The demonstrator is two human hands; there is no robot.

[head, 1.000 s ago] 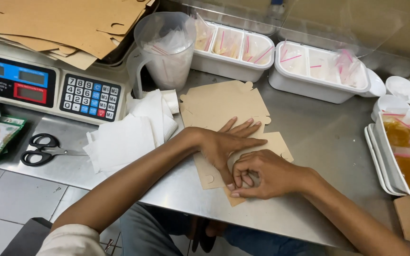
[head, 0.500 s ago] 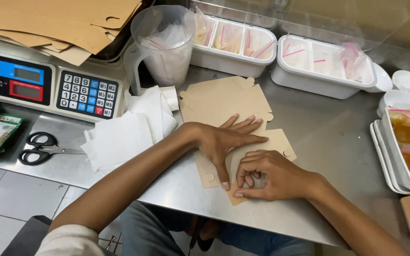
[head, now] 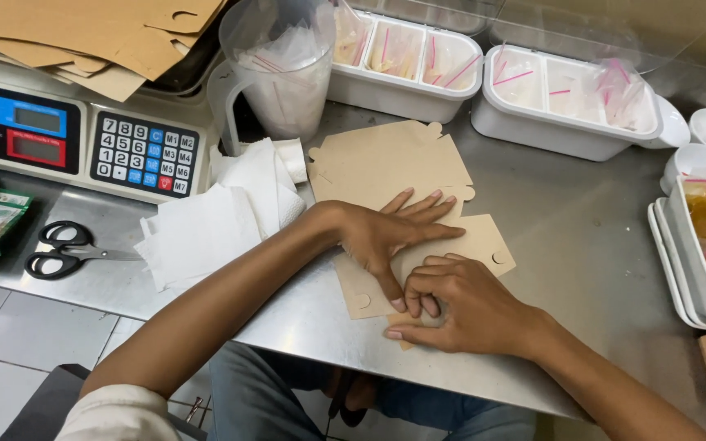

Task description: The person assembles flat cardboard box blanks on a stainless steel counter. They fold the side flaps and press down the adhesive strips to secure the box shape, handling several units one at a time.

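I see my left hand (head: 386, 237) spread flat on a brown die-cut cardboard box blank (head: 451, 253) at the bench's (head: 598, 245) near edge; right hand (head: 459, 306) fingertips pinch its corner flap; folding barely begun, blank mostly flat.

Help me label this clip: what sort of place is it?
Probably a food-packing counter: a weighing scale on the steel table, white tubs of small sachets, and both hands pressing a flat cardboard box blank.
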